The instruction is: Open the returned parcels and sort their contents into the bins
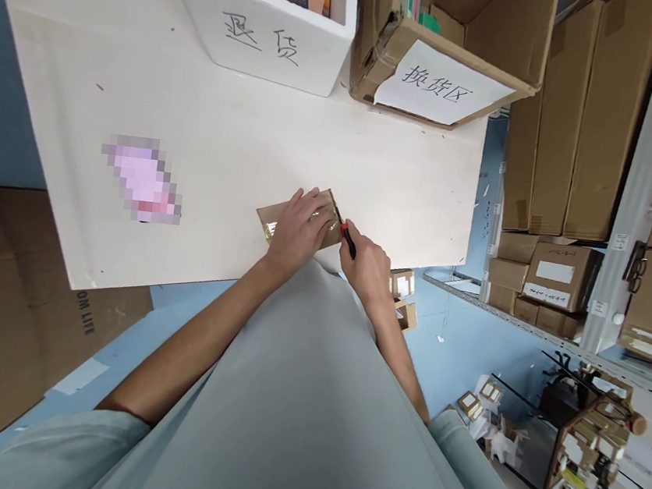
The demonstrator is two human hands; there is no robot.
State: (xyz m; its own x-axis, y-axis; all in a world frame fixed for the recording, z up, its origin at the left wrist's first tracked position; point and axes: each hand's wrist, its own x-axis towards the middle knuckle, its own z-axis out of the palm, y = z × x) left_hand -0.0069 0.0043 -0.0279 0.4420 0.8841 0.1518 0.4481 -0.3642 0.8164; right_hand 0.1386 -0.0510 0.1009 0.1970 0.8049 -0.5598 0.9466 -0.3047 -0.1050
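A small brown cardboard parcel (273, 218) wrapped in shiny tape lies near the front edge of the white table (208, 145). My left hand (300, 227) presses down flat on top of it, fingers together. My right hand (366, 263) is closed around a red and black utility knife (347, 237). The knife's blade touches the parcel's right edge.
At the back of the table stand a white foam box (261, 33) with handwritten characters and an open cardboard box (443, 46) with a paper label. A blurred pink patch (142, 180) lies left. Cardboard cartons fill shelves (572, 147) at right. Small boxes litter the blue floor.
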